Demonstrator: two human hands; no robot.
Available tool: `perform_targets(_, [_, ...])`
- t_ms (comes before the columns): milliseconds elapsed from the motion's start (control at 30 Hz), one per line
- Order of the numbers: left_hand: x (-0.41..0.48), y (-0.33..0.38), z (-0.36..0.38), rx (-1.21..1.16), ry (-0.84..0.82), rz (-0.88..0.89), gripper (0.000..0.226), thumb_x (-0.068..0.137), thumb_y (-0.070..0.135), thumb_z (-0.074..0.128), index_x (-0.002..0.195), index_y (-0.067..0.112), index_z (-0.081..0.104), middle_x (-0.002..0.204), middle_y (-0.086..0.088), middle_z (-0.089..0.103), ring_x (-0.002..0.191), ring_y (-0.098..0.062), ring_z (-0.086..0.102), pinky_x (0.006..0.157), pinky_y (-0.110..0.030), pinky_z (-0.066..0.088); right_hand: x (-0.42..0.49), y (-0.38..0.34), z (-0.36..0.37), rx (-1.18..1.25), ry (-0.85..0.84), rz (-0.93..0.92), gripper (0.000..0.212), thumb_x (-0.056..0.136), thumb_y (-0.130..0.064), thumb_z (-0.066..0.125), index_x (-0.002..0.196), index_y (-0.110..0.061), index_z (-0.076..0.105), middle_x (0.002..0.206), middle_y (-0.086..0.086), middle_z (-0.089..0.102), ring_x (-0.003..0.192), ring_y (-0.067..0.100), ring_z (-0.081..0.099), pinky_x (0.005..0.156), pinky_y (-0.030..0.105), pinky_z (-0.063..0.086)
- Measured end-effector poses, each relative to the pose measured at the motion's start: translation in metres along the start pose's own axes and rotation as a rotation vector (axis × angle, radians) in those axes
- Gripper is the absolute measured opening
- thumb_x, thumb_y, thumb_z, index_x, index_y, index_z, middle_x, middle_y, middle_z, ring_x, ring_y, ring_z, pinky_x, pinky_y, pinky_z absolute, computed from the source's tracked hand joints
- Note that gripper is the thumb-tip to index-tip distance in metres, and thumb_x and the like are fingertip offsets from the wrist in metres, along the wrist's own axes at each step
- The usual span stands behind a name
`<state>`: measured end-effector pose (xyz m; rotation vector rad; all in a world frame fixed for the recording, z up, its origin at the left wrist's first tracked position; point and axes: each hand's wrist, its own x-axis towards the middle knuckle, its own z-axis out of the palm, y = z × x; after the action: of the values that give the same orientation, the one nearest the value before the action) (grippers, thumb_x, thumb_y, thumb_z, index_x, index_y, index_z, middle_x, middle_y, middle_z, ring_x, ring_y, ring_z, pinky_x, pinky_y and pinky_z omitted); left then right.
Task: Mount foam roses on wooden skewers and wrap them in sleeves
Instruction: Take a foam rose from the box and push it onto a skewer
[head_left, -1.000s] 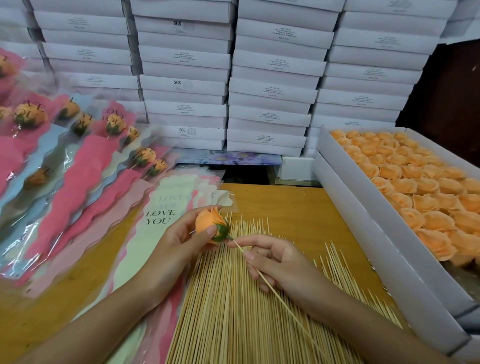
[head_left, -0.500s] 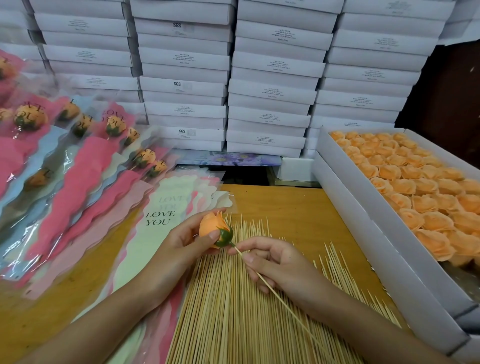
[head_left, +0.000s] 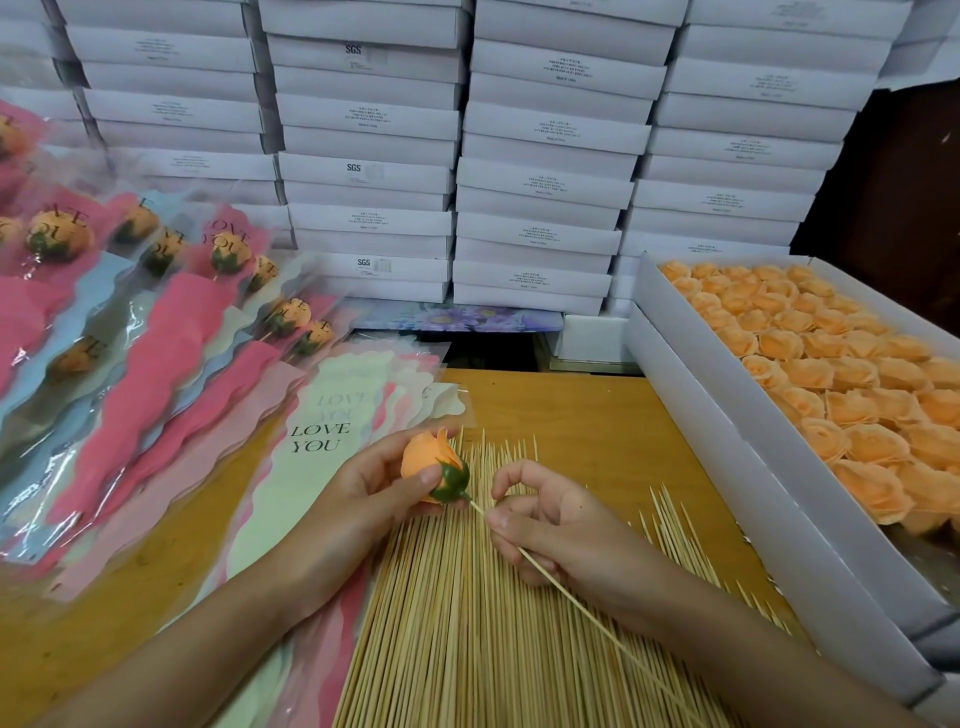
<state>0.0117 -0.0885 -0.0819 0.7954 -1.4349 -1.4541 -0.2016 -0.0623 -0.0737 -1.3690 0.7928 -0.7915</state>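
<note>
Mounting a rose on its stick, to judge by the pose. Holds the orange foam rose (head_left: 428, 460) at lower centre of the frame in the left hand (head_left: 358, 499), with thumb and fingers curled round the petals and the green base (head_left: 453, 480) turned to the right. Pinches a single wooden skewer (head_left: 597, 623) in the right hand (head_left: 561, 525), grip clamped on the stick close to its tip, right at the green base. Cannot tell how deep the point sits, if in at all. Keeps both just above the spread of loose skewers (head_left: 457, 639) on the tabletop (head_left: 597, 410).

Calls next for a straight push along the axis of the bloom, with the point kept centred so as not to break out through the side, and with a left grip firm enough to resist yet light enough to spare the soft petals. Then, most likely, calls for the top "LOVE YOU" sleeve (head_left: 317, 467) from the stack just left of the left hand.

Shows several wrapped roses (head_left: 228, 254) at the upper left and a box (head_left: 727, 441) full of bare blooms at the right, so looks far from finished.
</note>
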Motion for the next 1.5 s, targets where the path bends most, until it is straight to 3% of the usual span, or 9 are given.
perform_targets(433, [-0.001, 0.003, 0.003, -0.013, 0.038, 0.009, 0.038, 0.087, 0.02, 0.065, 0.125, 0.019, 0.064, 0.109, -0.013, 0.068, 0.094, -0.023, 0.066, 0.081, -0.026, 0.055, -0.002, -0.004, 0.0, 0.075, -0.008, 0.034, 0.022, 0.093, -0.021, 0.063, 0.111, -0.015, 0.052, 0.066, -0.006, 0.058, 0.048, 0.003, 0.039, 0.048, 0.016, 0.037])
perform_targets(600, [-0.001, 0.004, 0.002, -0.08, 0.072, 0.009, 0.043, 0.085, 0.02, 0.066, 0.127, 0.014, 0.06, 0.098, -0.012, 0.065, 0.074, -0.018, 0.061, 0.069, -0.023, 0.054, -0.002, -0.007, -0.001, 0.104, -0.055, 0.052, 0.034, 0.088, -0.025, 0.068, 0.119, -0.017, 0.058, 0.069, -0.005, 0.058, 0.047, 0.001, 0.04, 0.045, 0.014, 0.036])
perform_targets(767, [0.004, 0.003, -0.002, -0.206, 0.154, -0.005, 0.046, 0.081, 0.019, 0.068, 0.123, 0.004, 0.058, 0.093, -0.01, 0.067, 0.07, -0.015, 0.061, 0.066, -0.021, 0.055, -0.001, -0.009, -0.001, 0.124, -0.109, 0.068, 0.016, 0.091, -0.025, 0.064, 0.103, -0.018, 0.07, 0.066, -0.004, 0.056, 0.045, 0.0, 0.038, 0.043, 0.013, 0.034])
perform_targets(1000, [0.008, 0.012, -0.011, -0.281, 0.238, 0.0, 0.017, 0.083, 0.016, 0.062, 0.099, 0.01, 0.067, 0.086, -0.007, 0.067, 0.068, -0.011, 0.061, 0.062, -0.017, 0.054, -0.005, -0.015, 0.0, 0.113, -0.176, 0.07, 0.02, 0.097, -0.025, 0.054, 0.093, -0.019, 0.073, 0.062, -0.007, 0.056, 0.043, 0.0, 0.037, 0.044, 0.013, 0.033])
perform_targets(1133, [0.009, 0.025, -0.016, -0.173, 0.228, -0.054, 0.027, 0.081, 0.017, 0.063, 0.105, 0.006, 0.068, 0.088, -0.007, 0.07, 0.065, -0.007, 0.063, 0.058, -0.016, 0.053, -0.006, -0.014, 0.0, 0.039, -0.16, 0.034, 0.018, 0.098, -0.028, 0.055, 0.096, -0.021, 0.072, 0.061, -0.011, 0.052, 0.045, 0.0, 0.036, 0.047, 0.014, 0.034])
perform_targets(1267, [0.008, 0.032, -0.022, -0.108, 0.181, -0.095, 0.039, 0.081, 0.02, 0.065, 0.117, 0.004, 0.066, 0.106, -0.01, 0.073, 0.078, -0.009, 0.068, 0.061, -0.017, 0.054, -0.005, -0.012, 0.0, 0.029, -0.166, 0.022, 0.018, 0.098, -0.028, 0.055, 0.098, -0.021, 0.071, 0.061, -0.012, 0.051, 0.046, 0.0, 0.035, 0.047, 0.013, 0.035])
perform_targets(1400, [0.012, 0.037, -0.041, 0.16, 0.236, -0.097, 0.049, 0.079, 0.04, 0.062, 0.126, 0.023, 0.06, 0.117, -0.002, 0.07, 0.102, -0.015, 0.067, 0.085, -0.035, 0.053, -0.003, -0.01, -0.002, 0.096, -0.127, -0.013, 0.018, 0.097, -0.026, 0.055, 0.097, -0.018, 0.071, 0.062, -0.009, 0.05, 0.045, 0.0, 0.033, 0.047, 0.015, 0.032])
perform_targets(1500, [0.017, 0.036, -0.076, 0.476, 0.399, -0.014, 0.041, 0.09, 0.035, 0.058, 0.13, 0.027, 0.054, 0.125, 0.004, 0.062, 0.113, -0.016, 0.06, 0.091, -0.035, 0.047, -0.002, -0.008, -0.005, 0.134, -0.053, -0.048, 0.02, 0.097, -0.024, 0.053, 0.095, -0.017, 0.072, 0.062, -0.006, 0.05, 0.044, 0.001, 0.033, 0.047, 0.016, 0.032])
